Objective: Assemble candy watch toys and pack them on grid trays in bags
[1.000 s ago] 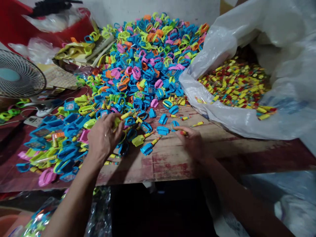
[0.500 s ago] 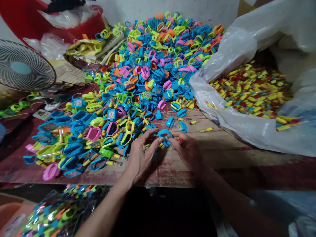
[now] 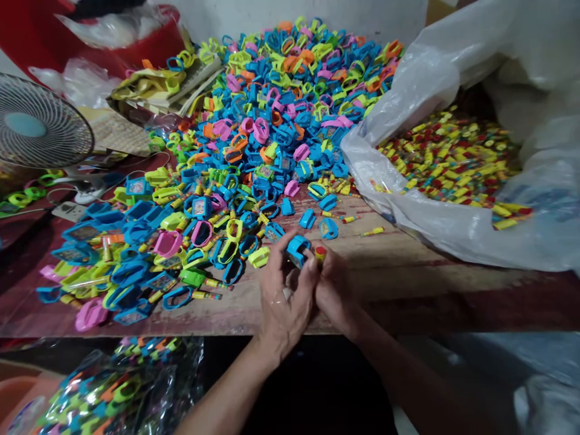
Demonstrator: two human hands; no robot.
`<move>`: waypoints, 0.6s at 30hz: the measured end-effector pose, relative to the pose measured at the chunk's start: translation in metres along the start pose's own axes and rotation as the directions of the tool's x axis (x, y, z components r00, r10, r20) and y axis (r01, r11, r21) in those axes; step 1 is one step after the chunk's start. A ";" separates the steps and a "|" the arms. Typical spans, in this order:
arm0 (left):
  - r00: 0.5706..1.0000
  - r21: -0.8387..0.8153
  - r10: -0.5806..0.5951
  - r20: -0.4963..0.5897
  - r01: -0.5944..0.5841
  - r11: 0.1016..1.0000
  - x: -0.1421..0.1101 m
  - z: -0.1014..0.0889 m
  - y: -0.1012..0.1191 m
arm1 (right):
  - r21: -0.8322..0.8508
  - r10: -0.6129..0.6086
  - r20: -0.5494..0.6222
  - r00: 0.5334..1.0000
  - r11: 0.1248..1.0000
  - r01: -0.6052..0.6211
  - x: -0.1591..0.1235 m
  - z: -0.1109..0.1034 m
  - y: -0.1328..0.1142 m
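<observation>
My left hand is closed on a blue plastic toy watch, held just above the table's front part. Close against it, my right hand grips a small yellow tube with a red cap, whose capped end points up beside the watch. The right fingertips are partly hidden behind the left thumb. On the wood beyond my hands lie a few loose blue watches and yellow tubes. To the left of my left hand is a yellow-green toy watch.
A big heap of coloured toy watches covers the table's back and left. At right, an open white plastic bag holds many yellow tubes. A fan stands far left. Below the edge sit clear bags of watches.
My hands have drawn together, the left one moving right and turning upright with the blue watch. The red-capped tube now stands upright beside the watch. The view has shifted slightly.
</observation>
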State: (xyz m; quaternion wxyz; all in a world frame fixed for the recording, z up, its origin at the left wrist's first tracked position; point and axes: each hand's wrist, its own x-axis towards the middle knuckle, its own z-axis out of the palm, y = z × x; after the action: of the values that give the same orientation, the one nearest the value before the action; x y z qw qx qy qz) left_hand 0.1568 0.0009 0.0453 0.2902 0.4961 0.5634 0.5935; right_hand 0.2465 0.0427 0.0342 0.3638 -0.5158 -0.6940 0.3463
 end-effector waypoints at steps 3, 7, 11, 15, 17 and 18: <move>0.997 -0.010 -0.069 -0.035 0.069 0.998 0.008 -0.005 -0.004 | -0.058 -0.056 0.071 0.996 0.996 0.061 -0.004 -0.005 0.001; 0.946 -0.109 -0.316 0.079 0.323 0.940 0.025 -0.022 -0.011 | 0.002 -0.140 0.232 0.963 0.990 0.143 -0.007 -0.026 0.016; 0.857 -0.121 -0.424 0.291 0.473 0.873 0.029 -0.034 -0.013 | -0.016 -0.290 0.272 0.918 0.952 0.305 0.002 -0.042 0.027; 0.861 -0.016 -0.396 0.318 0.423 0.906 0.029 -0.037 -0.010 | 0.112 -0.426 0.211 0.880 0.905 0.411 0.013 -0.043 0.020; 0.868 0.049 -0.366 0.335 0.371 0.927 0.030 -0.039 -0.009 | 0.148 -0.384 0.162 0.909 0.920 0.362 0.014 -0.042 0.017; 0.866 0.073 -0.353 0.353 0.351 0.934 0.030 -0.039 -0.009 | 0.158 -0.364 0.144 0.920 0.927 0.342 0.014 -0.042 0.017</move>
State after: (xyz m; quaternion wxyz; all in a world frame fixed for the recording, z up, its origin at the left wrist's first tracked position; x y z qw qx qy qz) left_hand 0.1090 0.0151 0.0500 0.4901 0.4865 0.5834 0.4275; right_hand 0.2875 0.0649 0.0423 0.3922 -0.3258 -0.7803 0.3621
